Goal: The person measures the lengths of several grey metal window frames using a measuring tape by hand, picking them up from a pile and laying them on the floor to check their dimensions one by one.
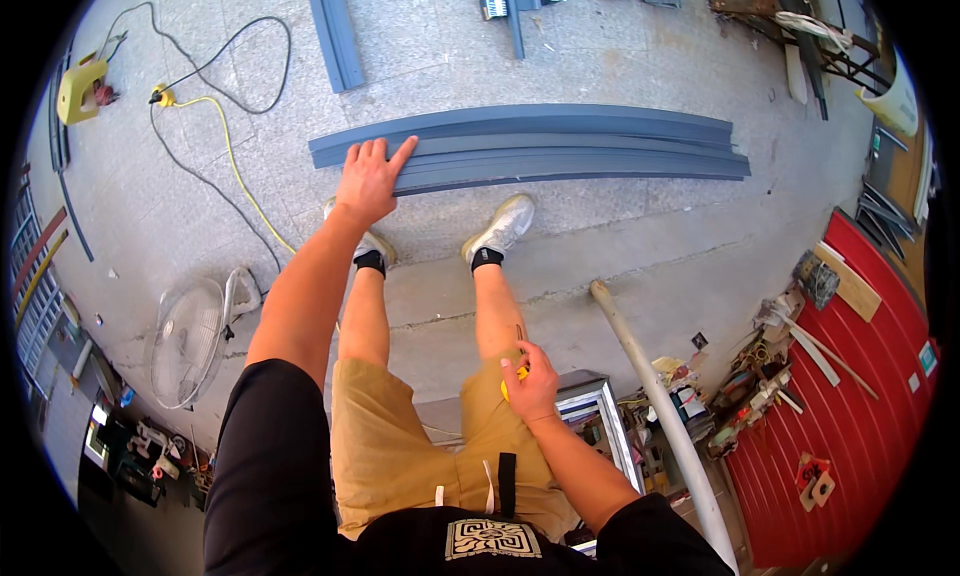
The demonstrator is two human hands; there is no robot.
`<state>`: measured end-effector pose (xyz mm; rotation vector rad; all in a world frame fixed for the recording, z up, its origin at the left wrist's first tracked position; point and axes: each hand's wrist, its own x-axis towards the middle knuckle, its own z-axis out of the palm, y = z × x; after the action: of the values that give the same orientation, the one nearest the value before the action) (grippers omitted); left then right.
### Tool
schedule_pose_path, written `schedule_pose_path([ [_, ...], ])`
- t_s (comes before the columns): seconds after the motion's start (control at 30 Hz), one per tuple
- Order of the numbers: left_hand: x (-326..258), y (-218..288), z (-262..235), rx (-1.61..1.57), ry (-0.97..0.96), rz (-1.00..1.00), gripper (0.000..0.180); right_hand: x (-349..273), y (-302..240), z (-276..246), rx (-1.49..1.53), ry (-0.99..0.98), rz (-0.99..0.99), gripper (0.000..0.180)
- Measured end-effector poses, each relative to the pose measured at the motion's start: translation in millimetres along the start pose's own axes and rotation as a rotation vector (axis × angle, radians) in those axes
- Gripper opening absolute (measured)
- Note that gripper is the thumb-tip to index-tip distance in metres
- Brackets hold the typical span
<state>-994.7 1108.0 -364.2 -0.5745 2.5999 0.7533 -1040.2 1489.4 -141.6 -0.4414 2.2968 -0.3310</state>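
Long blue-grey metal profiles (560,146) lie side by side across the floor in front of my feet. My left hand (368,184) rests on them near their left end, with its fingers spread and stretched over the surface. Close to my right knee, my right hand (532,384) is closed around a yellow tape measure (512,380). Most of its case is hidden by the fingers.
A floor fan (188,341) stands at left, with a yellow cable (232,161) beyond it. More profiles (335,36) lie at the far side. A pale pole (660,406) slants at right, near a framed panel (600,411) and a red corrugated panel (800,456).
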Motion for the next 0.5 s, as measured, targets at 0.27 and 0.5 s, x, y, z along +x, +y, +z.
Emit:
schedule_pose_path([
  [0.27, -4, -11, 20, 0.154, 0.07, -0.098, 0.096, 10, 0, 0, 0.015, 0.013, 0.015, 0.037],
  [0.5, -2, -1, 19, 0.084, 0.002, -0.375, 0.084, 15, 1, 4, 0.03, 0.037, 0.006, 0.037],
])
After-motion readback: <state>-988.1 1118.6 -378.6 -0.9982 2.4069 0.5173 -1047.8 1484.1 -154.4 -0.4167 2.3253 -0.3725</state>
